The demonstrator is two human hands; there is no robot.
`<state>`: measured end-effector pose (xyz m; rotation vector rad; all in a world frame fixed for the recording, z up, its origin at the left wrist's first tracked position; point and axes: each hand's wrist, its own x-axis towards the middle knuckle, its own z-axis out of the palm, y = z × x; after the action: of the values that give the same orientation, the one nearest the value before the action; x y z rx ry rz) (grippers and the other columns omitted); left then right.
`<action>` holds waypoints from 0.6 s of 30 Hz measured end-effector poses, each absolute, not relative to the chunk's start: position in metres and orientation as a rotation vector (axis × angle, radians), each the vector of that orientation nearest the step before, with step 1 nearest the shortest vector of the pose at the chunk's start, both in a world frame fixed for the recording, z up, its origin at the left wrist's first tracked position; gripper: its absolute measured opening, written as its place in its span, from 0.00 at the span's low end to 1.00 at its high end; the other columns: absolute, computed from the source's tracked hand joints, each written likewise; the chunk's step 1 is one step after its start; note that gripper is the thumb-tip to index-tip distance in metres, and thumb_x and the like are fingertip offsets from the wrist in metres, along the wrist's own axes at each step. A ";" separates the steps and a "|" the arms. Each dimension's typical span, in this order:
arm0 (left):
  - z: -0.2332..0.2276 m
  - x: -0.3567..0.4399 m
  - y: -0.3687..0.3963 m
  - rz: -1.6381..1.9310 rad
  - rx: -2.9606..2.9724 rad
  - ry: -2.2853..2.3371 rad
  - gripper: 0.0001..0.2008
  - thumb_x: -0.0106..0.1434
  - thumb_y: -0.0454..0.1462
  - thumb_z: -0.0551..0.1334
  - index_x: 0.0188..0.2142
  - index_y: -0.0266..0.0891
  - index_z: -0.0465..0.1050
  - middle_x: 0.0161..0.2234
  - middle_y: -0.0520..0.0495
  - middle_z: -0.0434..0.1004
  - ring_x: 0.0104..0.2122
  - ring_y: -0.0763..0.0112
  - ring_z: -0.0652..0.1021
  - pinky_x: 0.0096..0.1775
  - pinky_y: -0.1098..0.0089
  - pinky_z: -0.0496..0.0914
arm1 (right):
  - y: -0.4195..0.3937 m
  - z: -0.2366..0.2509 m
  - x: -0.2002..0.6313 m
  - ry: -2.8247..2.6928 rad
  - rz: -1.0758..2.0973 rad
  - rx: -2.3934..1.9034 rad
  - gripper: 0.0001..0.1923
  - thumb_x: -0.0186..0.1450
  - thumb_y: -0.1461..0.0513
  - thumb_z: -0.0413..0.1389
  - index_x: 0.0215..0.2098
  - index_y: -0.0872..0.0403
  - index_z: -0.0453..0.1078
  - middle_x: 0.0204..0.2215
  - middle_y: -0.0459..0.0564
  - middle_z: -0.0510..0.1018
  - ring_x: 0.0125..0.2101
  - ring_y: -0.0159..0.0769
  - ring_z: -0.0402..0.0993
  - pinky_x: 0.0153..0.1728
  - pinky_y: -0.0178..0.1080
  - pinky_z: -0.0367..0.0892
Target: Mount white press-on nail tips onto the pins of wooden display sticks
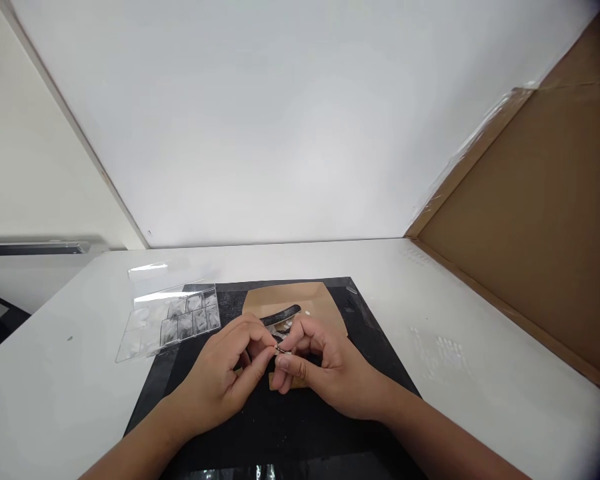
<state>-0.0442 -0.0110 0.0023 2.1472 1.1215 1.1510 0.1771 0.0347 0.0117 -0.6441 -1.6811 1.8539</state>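
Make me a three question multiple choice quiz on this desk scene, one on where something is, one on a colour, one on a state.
1. Where does the clear compartment tray lie?
A. On the left edge of the black mat
B. Against the cardboard panel
C. Under the right wrist

2. What colour is the mat?
A. White
B. Black
C. Green

3. How are the hands?
A. Flat on the table, apart
B. One raised off the desk
C. Fingertips together, pinching a small item

Answers:
1 A: the tray overlaps the mat's left edge and the white table.
2 B: the mat is black, with a brown paper sheet on it.
3 C: the left hand and right hand meet at a tiny object.
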 end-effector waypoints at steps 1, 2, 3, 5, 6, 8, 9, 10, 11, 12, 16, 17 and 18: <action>0.002 -0.044 -0.011 1.154 2.132 1.128 0.04 0.76 0.33 0.59 0.47 0.43 0.71 0.38 0.48 0.73 0.33 0.72 0.75 0.32 0.72 0.72 | 0.034 0.012 0.177 -1.708 1.811 -0.639 0.16 0.73 0.52 0.63 0.40 0.52 0.64 0.34 0.50 0.86 0.35 0.34 0.85 0.40 0.42 0.82; 0.002 -0.043 -0.011 1.152 2.112 1.138 0.04 0.76 0.33 0.59 0.47 0.43 0.72 0.38 0.48 0.73 0.32 0.72 0.76 0.31 0.72 0.73 | 0.034 0.013 0.178 -1.741 1.761 -0.629 0.15 0.74 0.52 0.62 0.40 0.52 0.64 0.34 0.50 0.86 0.36 0.35 0.85 0.41 0.43 0.82; 0.002 -0.043 -0.011 1.156 2.090 1.146 0.04 0.76 0.34 0.58 0.47 0.43 0.72 0.38 0.48 0.73 0.32 0.72 0.76 0.31 0.72 0.73 | 0.034 0.013 0.178 -1.771 1.707 -0.616 0.15 0.74 0.52 0.62 0.41 0.53 0.65 0.35 0.51 0.86 0.36 0.36 0.85 0.41 0.44 0.82; 0.001 -0.042 -0.012 1.170 2.049 1.159 0.05 0.77 0.34 0.58 0.46 0.43 0.72 0.38 0.48 0.72 0.31 0.73 0.75 0.30 0.73 0.73 | 0.034 0.012 0.177 -1.805 1.620 -0.591 0.14 0.75 0.52 0.60 0.43 0.53 0.65 0.36 0.51 0.86 0.36 0.36 0.85 0.41 0.45 0.82; 0.001 -0.042 -0.012 1.181 2.041 1.164 0.05 0.77 0.34 0.58 0.46 0.43 0.73 0.38 0.48 0.72 0.30 0.73 0.75 0.29 0.73 0.73 | 0.033 0.011 0.177 -1.808 1.590 -0.588 0.13 0.76 0.52 0.59 0.43 0.52 0.65 0.36 0.51 0.85 0.36 0.36 0.84 0.41 0.45 0.82; 0.001 -0.042 -0.012 1.202 2.061 1.165 0.05 0.76 0.33 0.59 0.47 0.42 0.73 0.38 0.48 0.73 0.31 0.73 0.76 0.29 0.73 0.73 | 0.033 0.008 0.176 -1.810 1.540 -0.608 0.12 0.77 0.52 0.57 0.43 0.52 0.66 0.34 0.50 0.85 0.35 0.36 0.84 0.40 0.44 0.82; 0.000 -0.041 -0.013 1.208 2.079 1.163 0.06 0.76 0.32 0.59 0.48 0.42 0.74 0.38 0.47 0.74 0.31 0.73 0.76 0.29 0.73 0.74 | 0.032 0.006 0.175 -1.808 1.516 -0.629 0.12 0.77 0.52 0.57 0.42 0.52 0.65 0.33 0.49 0.85 0.34 0.36 0.84 0.39 0.44 0.82; 0.000 -0.041 -0.013 1.217 2.095 1.160 0.07 0.75 0.32 0.60 0.48 0.42 0.74 0.39 0.47 0.74 0.32 0.73 0.77 0.29 0.74 0.74 | 0.031 0.004 0.174 -1.801 1.497 -0.654 0.13 0.77 0.52 0.57 0.41 0.52 0.65 0.32 0.49 0.84 0.33 0.36 0.84 0.38 0.43 0.82; 0.000 -0.041 -0.014 1.230 2.110 1.156 0.08 0.75 0.31 0.60 0.49 0.42 0.74 0.40 0.47 0.75 0.33 0.73 0.77 0.30 0.74 0.75 | 0.030 0.002 0.173 -1.786 1.487 -0.676 0.13 0.77 0.52 0.57 0.40 0.51 0.65 0.31 0.48 0.84 0.32 0.35 0.83 0.37 0.42 0.82; -0.001 -0.040 -0.014 1.247 2.123 1.151 0.08 0.74 0.30 0.61 0.49 0.42 0.74 0.40 0.46 0.76 0.34 0.72 0.78 0.30 0.75 0.75 | 0.029 0.000 0.172 -1.766 1.490 -0.692 0.13 0.76 0.53 0.57 0.40 0.51 0.64 0.30 0.48 0.83 0.31 0.35 0.83 0.35 0.41 0.81; 0.000 -0.037 -0.016 1.300 2.142 1.164 0.10 0.72 0.29 0.62 0.49 0.42 0.76 0.39 0.46 0.78 0.34 0.72 0.80 0.29 0.77 0.77 | 0.026 -0.005 0.169 -1.708 1.523 -0.717 0.12 0.75 0.54 0.58 0.38 0.50 0.63 0.26 0.45 0.82 0.28 0.35 0.81 0.30 0.38 0.78; 0.001 -0.036 -0.016 1.303 2.136 1.172 0.10 0.71 0.29 0.62 0.48 0.41 0.77 0.39 0.46 0.79 0.33 0.73 0.80 0.28 0.77 0.77 | 0.025 -0.006 0.168 -1.705 1.522 -0.717 0.12 0.75 0.55 0.59 0.38 0.50 0.62 0.25 0.44 0.81 0.27 0.34 0.80 0.30 0.37 0.77; 0.002 -0.035 -0.016 1.306 2.128 1.179 0.10 0.71 0.29 0.62 0.48 0.41 0.78 0.38 0.46 0.79 0.32 0.73 0.80 0.27 0.78 0.76 | 0.025 -0.007 0.168 -1.700 1.517 -0.716 0.11 0.75 0.56 0.59 0.38 0.50 0.62 0.24 0.44 0.81 0.26 0.34 0.80 0.29 0.37 0.77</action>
<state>-0.0355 -0.0163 0.0017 2.1276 1.1789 1.3057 0.1675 0.0252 -0.0069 -0.7161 -1.7000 1.5175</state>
